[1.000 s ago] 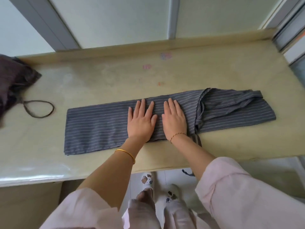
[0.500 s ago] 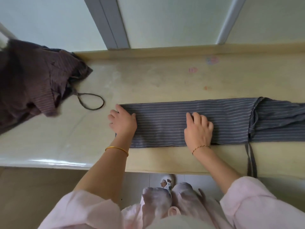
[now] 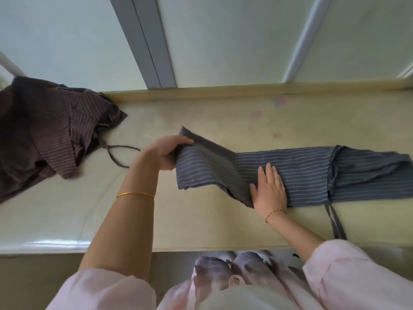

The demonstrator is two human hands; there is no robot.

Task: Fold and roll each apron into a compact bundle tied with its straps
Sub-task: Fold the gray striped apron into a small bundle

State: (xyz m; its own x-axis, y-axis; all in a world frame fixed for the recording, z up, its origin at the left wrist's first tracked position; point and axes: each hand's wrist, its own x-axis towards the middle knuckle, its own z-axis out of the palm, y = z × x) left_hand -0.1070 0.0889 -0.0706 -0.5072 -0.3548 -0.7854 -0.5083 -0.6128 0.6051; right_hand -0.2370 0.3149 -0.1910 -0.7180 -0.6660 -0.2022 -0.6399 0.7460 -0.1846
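Note:
A grey-blue striped apron (image 3: 308,171), folded into a long strip, lies across the yellowish table (image 3: 201,220). My left hand (image 3: 164,153) grips the strip's left end and holds it lifted off the table, turned over toward the right. My right hand (image 3: 269,189) lies flat on the strip's middle, fingers straight, pressing it down. The apron's straps (image 3: 335,220) cross the strip on the right and hang over the table's front edge.
A crumpled dark brown striped apron (image 3: 44,135) sits at the table's left end, its thin strap (image 3: 120,155) looped on the tabletop. A raised ledge and window frames run along the back. My legs and slippers show below the front edge.
My left hand slid to the strip's left end, took hold of it and lifted it up and rightward. My right hand stays pressing the middle. The view has shifted left.

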